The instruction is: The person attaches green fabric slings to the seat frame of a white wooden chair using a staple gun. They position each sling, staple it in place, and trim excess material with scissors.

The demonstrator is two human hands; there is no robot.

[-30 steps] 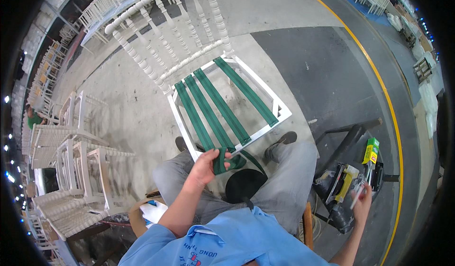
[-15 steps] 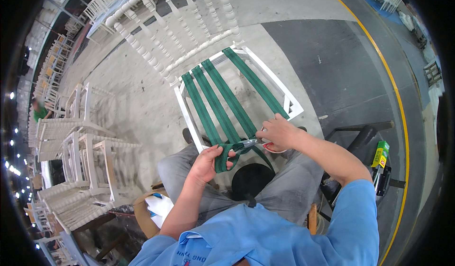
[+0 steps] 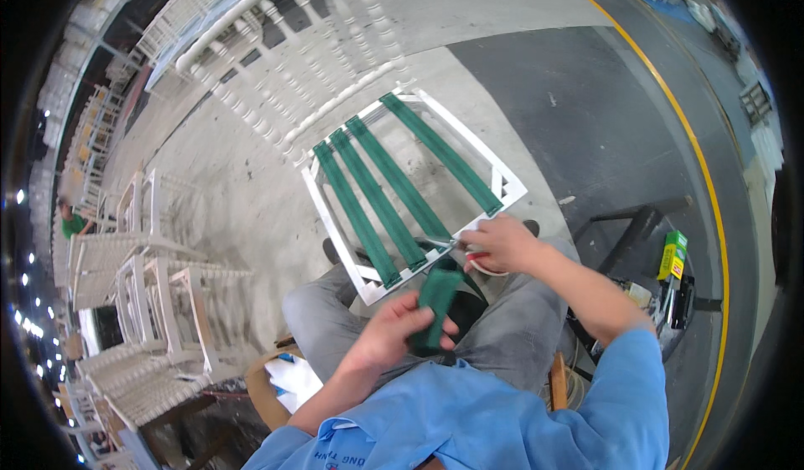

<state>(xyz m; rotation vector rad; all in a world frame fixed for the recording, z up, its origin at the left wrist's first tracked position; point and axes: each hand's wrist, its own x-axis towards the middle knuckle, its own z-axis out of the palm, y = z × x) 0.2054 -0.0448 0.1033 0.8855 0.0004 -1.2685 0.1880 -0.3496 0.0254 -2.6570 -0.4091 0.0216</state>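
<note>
A white wooden chair (image 3: pixel 339 234) stands before me, with several green webbing straps (image 3: pixel 362 205) running from the back rail to the front rail of its open seat frame. Low in front of that rail, my left hand (image 3: pixel 400 329) grips a folded bundle of green webbing (image 3: pixel 434 309), somewhat blurred. My right hand (image 3: pixel 500 246) is closed round scissors (image 3: pixel 476 262) with red on the handles. Their metal blades point left, by the front rail and the end of one strap. Fingers partly hide the handles.
White chairs (image 3: pixel 159 303) are stacked at left, with a person in green (image 3: pixel 74 221) beyond them. A cardboard box (image 3: pixel 261 386) sits by my left leg. At right are a dark stand (image 3: pixel 632 240) and a green and yellow box (image 3: pixel 672 255). A yellow line (image 3: pixel 699 152) crosses the floor.
My left hand has drawn the webbing bundle toward me, away from the scissors. The scissors remain near the front rail in my right hand. The whole view has shifted slightly.
</note>
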